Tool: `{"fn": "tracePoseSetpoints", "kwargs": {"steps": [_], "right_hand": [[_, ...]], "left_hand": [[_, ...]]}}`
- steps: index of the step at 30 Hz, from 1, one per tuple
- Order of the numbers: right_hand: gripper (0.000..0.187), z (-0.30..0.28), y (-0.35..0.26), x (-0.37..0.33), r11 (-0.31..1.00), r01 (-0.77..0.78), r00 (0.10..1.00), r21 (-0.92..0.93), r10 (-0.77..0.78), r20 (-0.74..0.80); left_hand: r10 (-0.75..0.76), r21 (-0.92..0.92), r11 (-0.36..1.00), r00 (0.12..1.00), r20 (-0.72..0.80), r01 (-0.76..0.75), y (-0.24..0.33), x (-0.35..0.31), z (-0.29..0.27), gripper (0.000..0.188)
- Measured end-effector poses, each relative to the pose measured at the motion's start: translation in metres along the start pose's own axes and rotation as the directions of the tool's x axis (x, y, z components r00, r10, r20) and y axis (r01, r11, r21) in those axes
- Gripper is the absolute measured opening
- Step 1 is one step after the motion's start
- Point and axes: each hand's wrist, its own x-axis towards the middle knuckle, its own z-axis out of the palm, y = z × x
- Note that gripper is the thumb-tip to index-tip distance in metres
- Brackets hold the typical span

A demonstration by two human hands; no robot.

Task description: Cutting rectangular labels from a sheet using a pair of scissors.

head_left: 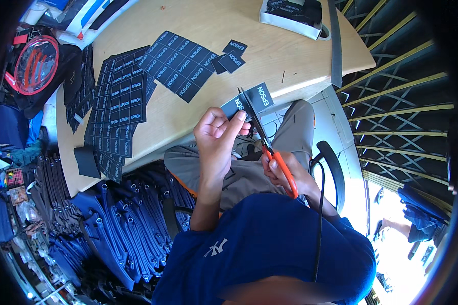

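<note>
My left hand [218, 133] pinches a short dark strip of printed labels [262, 96] between thumb and fingers, just off the table's near edge. In my right hand [284, 169] is a pair of scissors with orange handles [291, 184]. Their dark blades cross the strip between its two labels, one label on each side. On the table beyond lie a few small cut labels [232, 62], partly overlapping. A larger dark label sheet [180, 65], printed in a grid, rests to their left.
More overlapping label sheets [122, 94] cover the left of the wooden table [269, 56]. A white open box [292, 23] with dark pieces stands at the far right. Blue straps with metal rings [122, 229] hang at lower left. A folding metal gate [402, 109] lines the right.
</note>
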Motion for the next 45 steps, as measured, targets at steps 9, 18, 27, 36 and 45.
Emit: {"fn": "tracePoseSetpoints", "kwargs": {"steps": [9,18,27,36,45], "right_hand": [[0.034,0.001,0.002,-0.002,1.0,-0.011,0.999,0.027,0.012,-0.03],[0.038,0.003,0.002,-0.002,0.997,-0.022,0.999,0.074,0.025,-0.036],[0.035,0.001,-0.005,0.009,0.999,0.003,0.996,-0.036,-0.007,-0.092],[0.038,-0.007,-0.021,0.028,0.987,0.068,0.993,0.143,-0.053,-0.107],[0.055,-0.023,0.005,0.009,0.964,0.18,0.974,0.196,-0.147,-0.173]], "left_hand": [[0.003,0.008,1.0,1.0,0.011,-0.004,0.003,0.0,0.0,0.019],[0.005,0.038,0.999,1.0,0.014,-0.006,0.005,0.003,0.0,0.018],[0.017,0.032,0.999,1.0,0.007,-0.017,0.008,0.016,-0.003,0.018],[0.098,0.217,0.969,0.991,0.089,-0.116,0.026,0.054,-0.015,0.012],[0.033,0.854,0.439,0.954,0.296,-0.28,0.046,0.104,-0.01,0.049]]}}
